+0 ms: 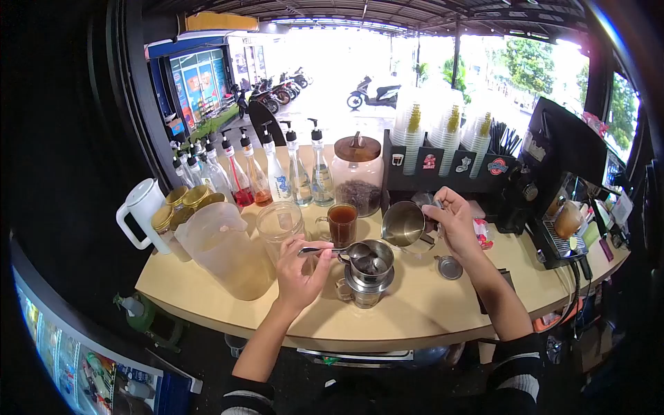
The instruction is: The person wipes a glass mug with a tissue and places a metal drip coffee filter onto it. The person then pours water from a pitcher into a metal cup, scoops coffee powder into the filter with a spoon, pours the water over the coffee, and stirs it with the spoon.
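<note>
My left hand (pixel 299 275) pinches the handle of a metal spoon (pixel 317 250), whose bowl end reaches into a metal drip coffee filter (pixel 370 278). The filter sits upright on a small glass cup (pixel 366 300) with a handle; what lies inside it is dark and hard to make out. Up and to the right, my right hand (pixel 453 220) is closed around the handle of a steel pitcher (pixel 403 225), which tilts toward the filter. No stream of liquid is clearly visible. Behind the filter stands a glass mug of brown drink (pixel 342 223).
A round metal lid (pixel 449 267) lies right of the filter. To the left stand a cloudy plastic jug (pixel 221 252), an open clear jar (pixel 282 221) and a white pitcher (pixel 144 207). Pump bottles (pixel 297 176), a wooden-lidded jar (pixel 357 173) and a cup rack (pixel 432 173) line the back.
</note>
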Demonstrator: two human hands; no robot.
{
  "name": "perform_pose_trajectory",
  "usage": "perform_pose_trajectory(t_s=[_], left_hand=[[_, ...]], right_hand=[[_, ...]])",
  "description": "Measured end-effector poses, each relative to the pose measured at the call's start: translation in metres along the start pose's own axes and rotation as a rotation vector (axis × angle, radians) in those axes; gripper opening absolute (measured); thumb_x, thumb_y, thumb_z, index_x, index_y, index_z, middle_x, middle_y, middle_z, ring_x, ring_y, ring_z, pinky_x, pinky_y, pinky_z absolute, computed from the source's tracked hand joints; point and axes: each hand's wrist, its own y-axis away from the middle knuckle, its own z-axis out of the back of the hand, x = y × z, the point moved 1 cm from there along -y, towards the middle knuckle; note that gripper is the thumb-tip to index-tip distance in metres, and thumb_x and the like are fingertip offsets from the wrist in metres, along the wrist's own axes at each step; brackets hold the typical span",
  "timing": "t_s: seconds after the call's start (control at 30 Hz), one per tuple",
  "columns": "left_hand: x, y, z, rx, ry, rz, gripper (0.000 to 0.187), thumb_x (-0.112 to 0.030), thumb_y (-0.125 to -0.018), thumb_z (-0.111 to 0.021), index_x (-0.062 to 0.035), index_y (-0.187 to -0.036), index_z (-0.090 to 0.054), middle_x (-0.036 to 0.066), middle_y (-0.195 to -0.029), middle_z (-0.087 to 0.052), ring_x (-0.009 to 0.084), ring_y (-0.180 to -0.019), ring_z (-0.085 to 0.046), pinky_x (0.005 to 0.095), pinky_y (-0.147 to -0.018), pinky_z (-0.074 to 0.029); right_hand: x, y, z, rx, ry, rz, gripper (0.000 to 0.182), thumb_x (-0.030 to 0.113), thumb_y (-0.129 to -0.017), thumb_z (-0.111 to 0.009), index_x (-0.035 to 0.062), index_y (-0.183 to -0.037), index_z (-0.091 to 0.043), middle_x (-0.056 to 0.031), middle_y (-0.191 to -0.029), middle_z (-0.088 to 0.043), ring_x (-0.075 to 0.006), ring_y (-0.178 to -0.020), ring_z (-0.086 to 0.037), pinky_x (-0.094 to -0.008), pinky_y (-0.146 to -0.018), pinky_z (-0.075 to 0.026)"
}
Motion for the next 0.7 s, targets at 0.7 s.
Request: perform_pose_trajectory(t_s=[0.7], left_hand=[[-0.0001,-0.0021,-0.0044,-0.007,0.003,-0.045,0.003,-0.009,-0.081,-0.066,-0.0066,-0.083,-0.067,-0.001,-0.077,-0.069,0.0163,-0.073,-0.06,0.0413,-0.087,-0.042]], right_hand=[[-0.0024,-0.0089,-0.0048,0.077,0.171,0.053,0.025,-0.001,-0.077,-0.068,0.0082,-0.073,-0.045,0.0079,-0.066,-0.038,0.0007,-0.06,-0.035,-0.0168,-0.052,-0.03]])
